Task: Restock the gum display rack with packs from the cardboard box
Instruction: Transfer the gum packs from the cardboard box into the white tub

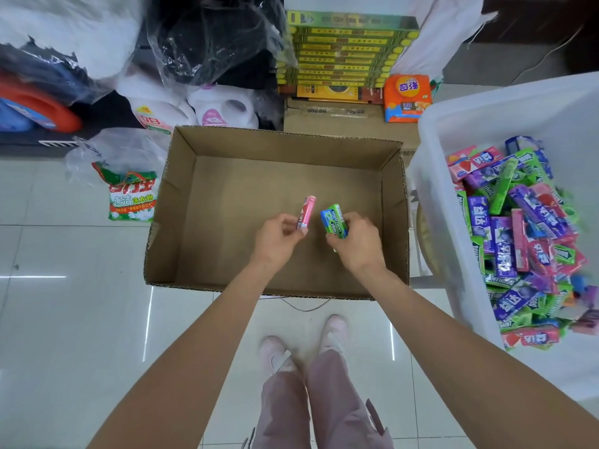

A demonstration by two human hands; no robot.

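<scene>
- Both forearms reach forward from 6 o'clock, converging over the open cardboard box [227, 202] at centre.
- The left hand [278, 238] has its fingers curled, pinching the lower end of a pink gum pack [306, 211], which tilts toward 1 o'clock.
- The right hand [355, 244], just beside it at 3 o'clock, wraps its fingers around a green and blue gum pack [334, 220].
- A translucent bin [453, 131] at 3 o'clock holds heaped gum packs [525, 228].

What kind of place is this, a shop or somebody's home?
Most likely a small shop's floor or stockroom. A clear bin is heaped with gum packs, identical green boxes are stacked at the back, and detergent bottles stand on the tiled floor.
</scene>
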